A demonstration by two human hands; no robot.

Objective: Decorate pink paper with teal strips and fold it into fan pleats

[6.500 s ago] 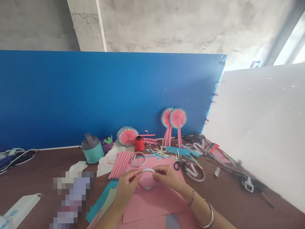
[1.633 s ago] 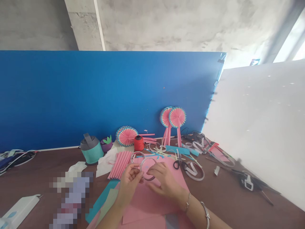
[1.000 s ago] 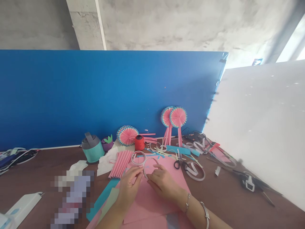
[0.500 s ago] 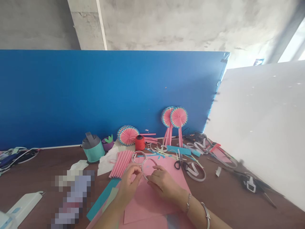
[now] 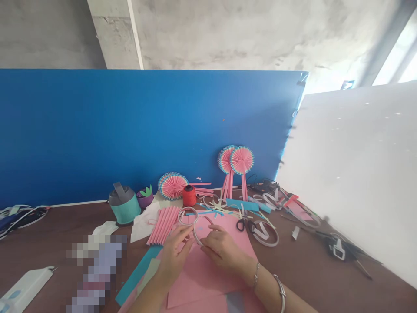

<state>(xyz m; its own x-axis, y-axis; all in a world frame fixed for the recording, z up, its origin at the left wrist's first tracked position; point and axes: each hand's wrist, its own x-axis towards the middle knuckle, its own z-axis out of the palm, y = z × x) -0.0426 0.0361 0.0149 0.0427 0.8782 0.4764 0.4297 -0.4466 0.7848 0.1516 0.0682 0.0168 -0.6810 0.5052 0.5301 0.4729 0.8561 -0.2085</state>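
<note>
A narrow roll of whitish tape (image 5: 195,234) is upright between my hands above pink paper sheets (image 5: 192,278). My right hand (image 5: 223,247) grips its right side, thumb and fingers closed on the ring. My left hand (image 5: 176,250) has its thumb and fingertips against the roll's left edge; a loose tape end there is too small to make out. Just behind lies a second tape roll (image 5: 179,217). Left of it rests a pleated pink paper strip (image 5: 163,226).
Scissors (image 5: 241,225) and another tape roll (image 5: 276,241) lie to the right among paper scraps. A red thread spool (image 5: 189,196), pleated paper rosettes (image 5: 243,160) and a teal pot (image 5: 125,208) stand along the blue partition (image 5: 130,130). Teal paper (image 5: 138,276) sits at the left.
My left fingers have straightened somewhat and shifted slightly at the roll's left edge. My right hand keeps its grip. The whole view has shifted slightly.
</note>
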